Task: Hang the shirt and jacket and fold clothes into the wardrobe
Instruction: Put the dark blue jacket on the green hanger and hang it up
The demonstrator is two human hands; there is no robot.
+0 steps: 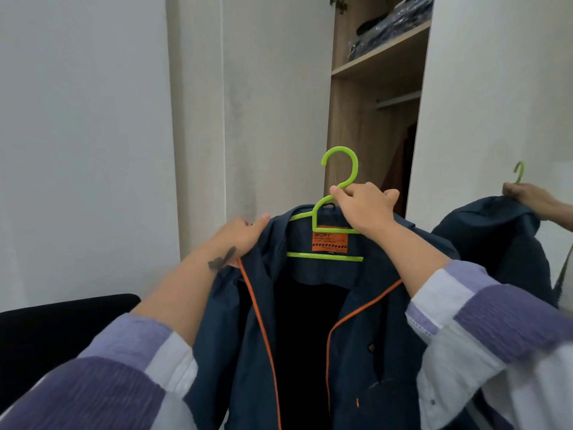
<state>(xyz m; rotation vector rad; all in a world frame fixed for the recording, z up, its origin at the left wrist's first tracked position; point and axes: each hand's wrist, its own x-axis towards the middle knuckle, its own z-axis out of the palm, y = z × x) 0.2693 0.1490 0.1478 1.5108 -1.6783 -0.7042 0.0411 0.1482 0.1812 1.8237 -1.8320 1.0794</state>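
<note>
A dark blue jacket (310,321) with orange piping and an orange neck label hangs open on a bright green plastic hanger (341,169) in front of me. My right hand (362,209) grips the hanger's neck just under the hook. My left hand (242,237) pinches the jacket's left shoulder edge. Behind them the wardrobe (372,119) stands open, with a hanging rail (398,99) under a wooden shelf.
Dark bagged items (390,23) lie on the upper shelf. A mirrored wardrobe door (496,103) at right reflects the jacket, hanger and hand. A white closed door panel (273,103) is left of the opening. A black chair or seat (55,327) sits at lower left.
</note>
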